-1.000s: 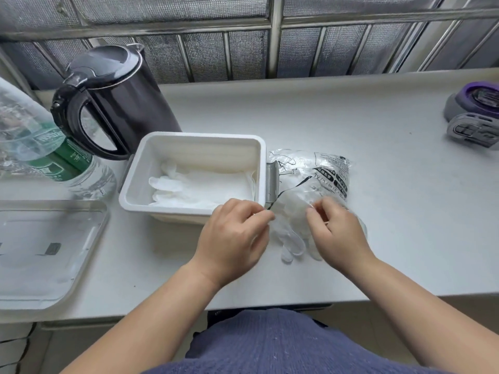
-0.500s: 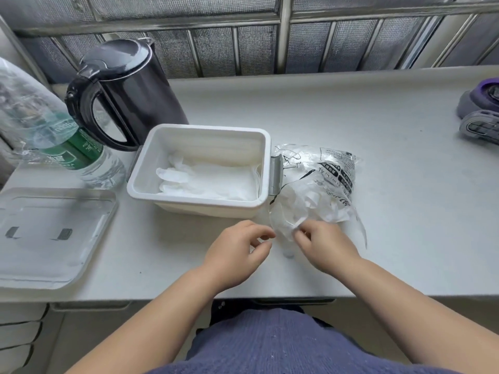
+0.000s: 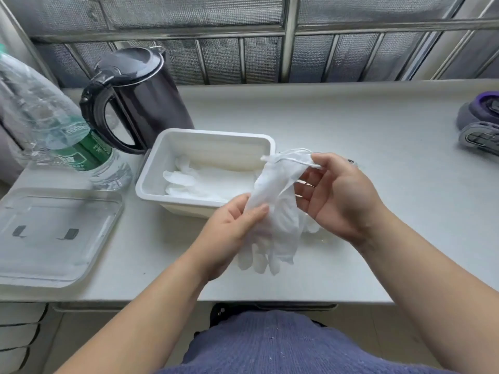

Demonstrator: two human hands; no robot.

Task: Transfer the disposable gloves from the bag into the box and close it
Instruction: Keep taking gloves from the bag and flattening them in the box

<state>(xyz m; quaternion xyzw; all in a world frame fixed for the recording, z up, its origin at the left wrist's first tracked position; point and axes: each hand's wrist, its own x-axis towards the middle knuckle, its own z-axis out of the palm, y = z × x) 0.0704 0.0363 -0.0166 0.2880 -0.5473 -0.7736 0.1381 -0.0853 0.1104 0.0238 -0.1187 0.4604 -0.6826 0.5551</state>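
Just above the pale grey counter [image 3: 351,125], a thin white glove [image 3: 278,211] hangs between both hands: the right hand [image 3: 340,195] pinches its cuff and the left hand [image 3: 229,233] pinches its middle. Behind it, the white box [image 3: 216,133] holds more gloves [image 3: 194,182]. A clear lid [image 3: 54,233], bottle [image 3: 67,136] and kettle [image 3: 140,95] sit to the left, below a barred window [image 3: 289,36].

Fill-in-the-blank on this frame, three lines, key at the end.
The held gloves are gripped by ____ hands: left hand, right hand.
The white box stands ____, with more gloves inside.
Its clear lid lies on the counter to the box's ____.
Missing words: both; open; left.
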